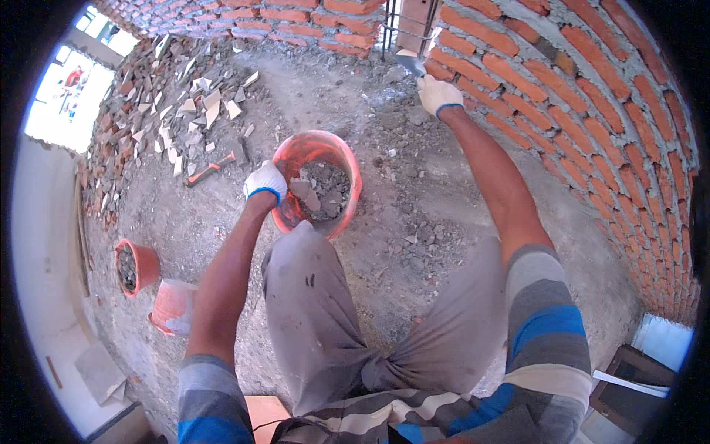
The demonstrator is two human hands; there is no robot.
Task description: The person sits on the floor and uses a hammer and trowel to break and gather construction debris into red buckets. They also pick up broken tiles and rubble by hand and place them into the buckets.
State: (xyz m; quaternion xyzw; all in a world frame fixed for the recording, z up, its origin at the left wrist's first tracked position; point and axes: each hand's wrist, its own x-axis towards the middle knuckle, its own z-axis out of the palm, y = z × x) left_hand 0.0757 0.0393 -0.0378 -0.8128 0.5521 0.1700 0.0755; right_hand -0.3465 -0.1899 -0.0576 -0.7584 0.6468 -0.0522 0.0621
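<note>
My left hand (265, 181), in a white knit glove with a blue cuff, grips the left rim of an orange-red plastic bucket (355, 166). Inside the bucket lie grey rubble (334, 191) and a flat broken piece. Stretched far forward to the right, my gloved right hand (439, 95) holds a trowel (411, 62) by its handle. The trowel's metal blade is at the foot of the brick wall, close to upright steel rebar (391, 28) in a gap of the brickwork. My fingers hide most of the handle.
A brick wall (532, 83) rises along the right. Broken tile and brick rubble (188, 100) is heaped at the back left, with an orange-handled hammer (212, 168) before it. Left of me are a small bucket of debris (145, 267) and a tipped bucket (173, 307). Loose debris (427, 238) litters the floor.
</note>
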